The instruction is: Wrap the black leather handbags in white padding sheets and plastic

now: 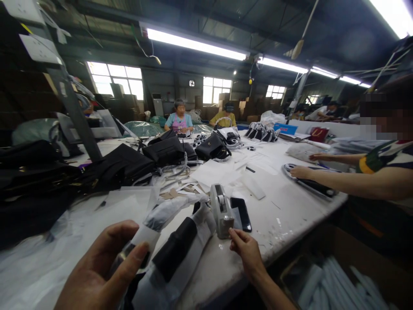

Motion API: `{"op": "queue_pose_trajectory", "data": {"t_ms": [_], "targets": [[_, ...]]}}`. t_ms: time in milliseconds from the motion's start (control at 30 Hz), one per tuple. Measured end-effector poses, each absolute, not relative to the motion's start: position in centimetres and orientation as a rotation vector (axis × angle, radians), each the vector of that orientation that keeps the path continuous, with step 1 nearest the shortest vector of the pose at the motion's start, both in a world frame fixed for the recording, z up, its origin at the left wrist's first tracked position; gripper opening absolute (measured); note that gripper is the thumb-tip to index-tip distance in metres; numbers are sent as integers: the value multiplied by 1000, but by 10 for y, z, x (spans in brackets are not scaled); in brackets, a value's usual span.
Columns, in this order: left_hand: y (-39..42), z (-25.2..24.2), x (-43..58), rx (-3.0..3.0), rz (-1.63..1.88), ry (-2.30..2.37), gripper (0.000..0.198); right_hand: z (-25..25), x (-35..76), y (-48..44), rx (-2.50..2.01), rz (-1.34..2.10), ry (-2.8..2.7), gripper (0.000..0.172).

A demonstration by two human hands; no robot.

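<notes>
My left hand (103, 267) is closed around a black bag strap wrapped in white paper and clear plastic (155, 226), thumb pressed on the wrapping. A second black strap part in white wrap (176, 254) lies just right of it on the white table (280, 215). My right hand (247, 252) reaches to the front of a grey tape dispenser (222, 211), fingertips pinched at its cutter end; whether tape is between them I cannot make out. A black phone (241, 213) lies beside the dispenser.
Black handbags (164, 150) and paper scraps (180, 189) cover the table's left and middle. A co-worker's arms (338, 178) rest on a wrapped item at the right. Two people sit at the far end. A box of white rolls (335, 284) stands below right.
</notes>
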State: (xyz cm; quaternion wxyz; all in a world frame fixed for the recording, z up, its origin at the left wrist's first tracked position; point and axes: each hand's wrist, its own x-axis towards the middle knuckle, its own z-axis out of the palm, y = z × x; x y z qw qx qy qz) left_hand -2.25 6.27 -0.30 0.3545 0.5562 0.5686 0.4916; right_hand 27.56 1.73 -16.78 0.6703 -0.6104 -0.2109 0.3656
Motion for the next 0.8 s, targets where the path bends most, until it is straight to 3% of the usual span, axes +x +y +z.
{"op": "queue_pose_trajectory", "data": {"t_ms": [233,533,800], "targets": [[65,1,-24,1226,1182,1394,67,-168,274,22,-1389,787,-499,41],[49,21,-7,1249,1281,1271,58,-156,262,-3,-1388,763,-559,42],[45,15,-5,1442,1340,1173,41,-62,207,-11,-982,894,-1017,25]]}}
